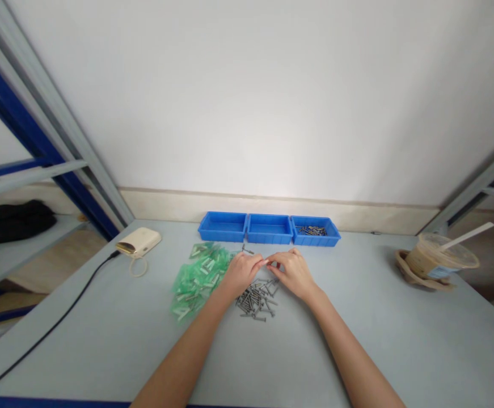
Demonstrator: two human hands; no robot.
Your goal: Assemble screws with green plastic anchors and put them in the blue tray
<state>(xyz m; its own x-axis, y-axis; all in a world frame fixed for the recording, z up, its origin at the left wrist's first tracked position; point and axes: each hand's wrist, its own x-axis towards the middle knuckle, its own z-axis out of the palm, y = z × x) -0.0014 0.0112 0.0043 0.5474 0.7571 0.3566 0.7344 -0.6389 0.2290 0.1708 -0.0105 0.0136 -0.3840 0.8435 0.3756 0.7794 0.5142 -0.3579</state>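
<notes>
My left hand [240, 275] and my right hand [293, 273] meet fingertip to fingertip above the table. Both are closed in a pinch, and whatever lies between the fingers is too small and hidden to name. Just below them is a loose pile of grey screws [255, 299]. Beside my left hand lies a heap of green plastic bags [199, 277] with pale pieces inside, partly covered by that hand. A few more screws [247, 250] rest behind my left hand, near the trays.
Three blue trays stand in a row at the back: a left tray [223, 234], a middle tray [269, 238] and a right tray [315, 241] holding small screws. A white device [142, 240] with a black cable [66, 313] lies left. A drink cup [431, 258] sits in a cardboard holder at right.
</notes>
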